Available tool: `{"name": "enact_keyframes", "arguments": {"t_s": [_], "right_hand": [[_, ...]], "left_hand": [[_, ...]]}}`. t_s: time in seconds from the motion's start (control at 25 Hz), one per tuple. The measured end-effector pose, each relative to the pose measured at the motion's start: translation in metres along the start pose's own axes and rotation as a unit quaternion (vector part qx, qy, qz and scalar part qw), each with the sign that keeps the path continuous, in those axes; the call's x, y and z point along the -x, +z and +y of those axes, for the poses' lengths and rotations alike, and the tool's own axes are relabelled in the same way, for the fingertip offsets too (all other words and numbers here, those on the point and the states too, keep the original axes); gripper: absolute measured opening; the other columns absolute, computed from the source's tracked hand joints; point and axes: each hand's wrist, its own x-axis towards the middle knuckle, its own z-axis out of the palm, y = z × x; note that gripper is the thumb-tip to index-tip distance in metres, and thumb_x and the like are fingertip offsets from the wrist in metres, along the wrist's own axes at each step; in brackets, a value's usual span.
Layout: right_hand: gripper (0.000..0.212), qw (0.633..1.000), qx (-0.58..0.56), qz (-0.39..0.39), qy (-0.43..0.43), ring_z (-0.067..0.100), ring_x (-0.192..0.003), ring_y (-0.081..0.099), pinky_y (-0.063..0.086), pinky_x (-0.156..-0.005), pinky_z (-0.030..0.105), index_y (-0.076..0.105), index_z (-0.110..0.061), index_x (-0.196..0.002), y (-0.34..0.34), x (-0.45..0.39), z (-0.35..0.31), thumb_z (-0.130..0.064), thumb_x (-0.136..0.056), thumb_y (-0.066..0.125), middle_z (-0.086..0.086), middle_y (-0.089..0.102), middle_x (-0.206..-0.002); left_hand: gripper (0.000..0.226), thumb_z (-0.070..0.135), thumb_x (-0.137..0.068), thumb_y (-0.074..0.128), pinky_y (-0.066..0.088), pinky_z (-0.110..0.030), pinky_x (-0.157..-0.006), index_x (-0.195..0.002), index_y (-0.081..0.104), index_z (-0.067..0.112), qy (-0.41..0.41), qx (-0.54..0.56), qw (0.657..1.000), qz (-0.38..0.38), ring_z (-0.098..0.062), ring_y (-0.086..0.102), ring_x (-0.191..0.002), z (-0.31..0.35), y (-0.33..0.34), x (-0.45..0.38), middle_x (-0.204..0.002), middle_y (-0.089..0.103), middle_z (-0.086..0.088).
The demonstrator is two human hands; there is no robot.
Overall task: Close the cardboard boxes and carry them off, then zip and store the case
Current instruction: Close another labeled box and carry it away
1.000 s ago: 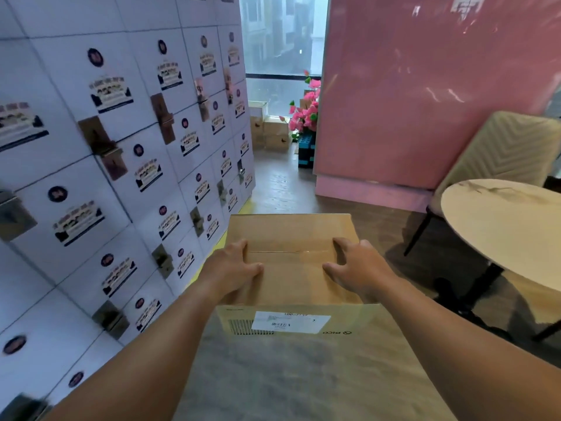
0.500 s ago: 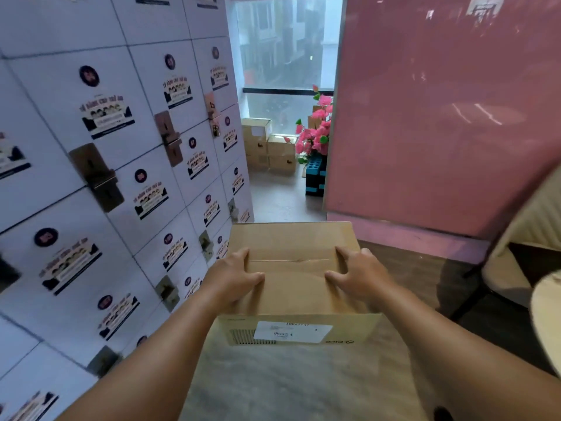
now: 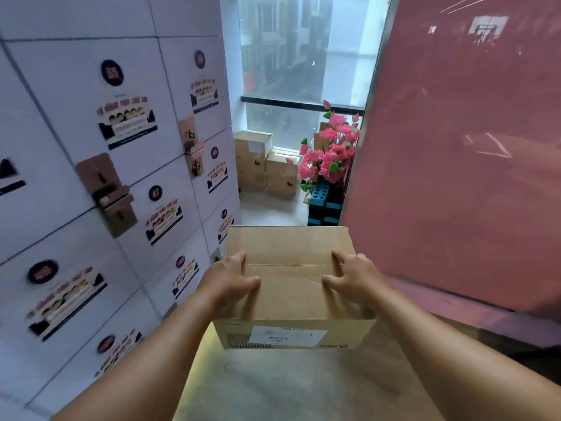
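Two hands, left hand [image 3: 232,279] and right hand [image 3: 352,278], clamp a closed cardboard box [image 3: 291,287] from either side, thumbs pressing its flaps shut. It is carried centrally, toward stacked boxes [image 3: 264,161] far ahead by the window.

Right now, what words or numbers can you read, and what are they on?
"pico", upside down: near side of the carried cardboard box, by its right corner.
White shipping label on that side: digits too blurred to read.
Locker door posters and round number badges: too blurred.
Stacked cartons by the window: too small.
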Motion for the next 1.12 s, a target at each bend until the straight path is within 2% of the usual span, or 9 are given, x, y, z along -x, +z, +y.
{"name": "enact_keyframes", "arguments": {"t_s": [0.16,0.36,0.52,0.64,0.84,1.0,1.12], "right_hand": [[0.069,1.0,-0.005,0.001,0.015,0.025,-0.096,0.054,0.045,-0.081,0.035,0.05,-0.036,-0.14,-0.028,-0.125,-0.006,-0.064,-0.078,0.064,0.005,0.05,-0.11],[0.068,1.0,-0.017,0.01,0.011,0.028,-0.104,0.058,0.045,-0.082,0.035,0.053,-0.032,-0.139,-0.042,-0.294,0.011,-0.063,-0.08,0.067,0.009,0.057,-0.118],[0.067,1.0,-0.019,0.003,0.004,0.028,-0.098,0.057,0.049,-0.088,0.038,0.051,-0.031,-0.139,-0.064,-0.431,0.02,-0.063,-0.081,0.065,0.005,0.047,-0.108],[0.068,1.0,-0.005,0.002,0.001,0.032,-0.103,0.06,0.048,-0.087,0.038,0.048,-0.03,-0.141,-0.083,-0.519,0.017,-0.062,-0.083,0.063,0.011,0.052,-0.119],[0.061,1.0,-0.026,-0.001,0.001,0.034,-0.103,0.06,0.049,-0.087,0.039,0.053,-0.026,-0.132,-0.093,-0.669,0.001,-0.056,-0.08,0.065,0.014,0.055,-0.117],[0.061,0.999,-0.04,-0.01,0.029,0.032,-0.104,0.058,0.047,-0.085,0.038,0.053,-0.027,-0.131,-0.078,-0.79,-0.011,-0.056,-0.079,0.066,0.006,0.049,-0.105],[0.061,0.998,-0.043,-0.009,0.049,0.032,-0.104,0.059,0.048,-0.087,0.039,0.053,-0.029,-0.132,-0.082,-0.878,-0.023,-0.057,-0.079,0.065,0.007,0.048,-0.107]], "left_hand": [[0.071,0.06,-0.078,0.063,0.046,-0.032,-0.079,-0.139,0.045,0.029,-0.002,-0.015,1.0,-0.006,-0.022,0.06,-0.104,0.007,-0.022,-0.135,-0.126,0.063,-0.002],[0.078,0.062,-0.076,0.064,0.044,-0.031,-0.083,-0.143,0.044,0.028,-0.011,-0.02,1.0,-0.014,-0.026,0.058,-0.116,0.02,-0.026,-0.305,-0.133,0.061,-0.005],[0.078,0.055,-0.078,0.068,0.046,-0.035,-0.096,-0.146,0.043,0.025,-0.036,-0.005,0.999,-0.016,-0.03,0.055,-0.122,0.042,-0.032,-0.438,-0.137,0.058,-0.008],[0.08,0.052,-0.079,0.07,0.045,-0.036,-0.102,-0.148,0.041,0.025,-0.057,0.004,0.998,-0.013,-0.03,0.052,-0.127,0.053,-0.047,-0.521,-0.142,0.055,-0.007],[0.078,0.053,-0.083,0.065,0.042,-0.031,-0.1,-0.15,0.039,0.023,-0.071,-0.02,0.997,-0.008,-0.029,0.051,-0.129,0.049,-0.064,-0.664,-0.145,0.053,-0.009],[0.067,0.05,-0.084,0.064,0.044,-0.032,-0.095,-0.141,0.047,0.02,-0.07,-0.028,0.997,-0.017,-0.031,0.055,-0.123,0.029,-0.064,-0.792,-0.136,0.059,-0.01],[0.067,0.048,-0.081,0.066,0.046,-0.033,-0.094,-0.139,0.047,0.02,-0.079,-0.011,0.996,-0.034,-0.031,0.056,-0.121,0.02,-0.074,-0.89,-0.134,0.06,-0.009]]}}
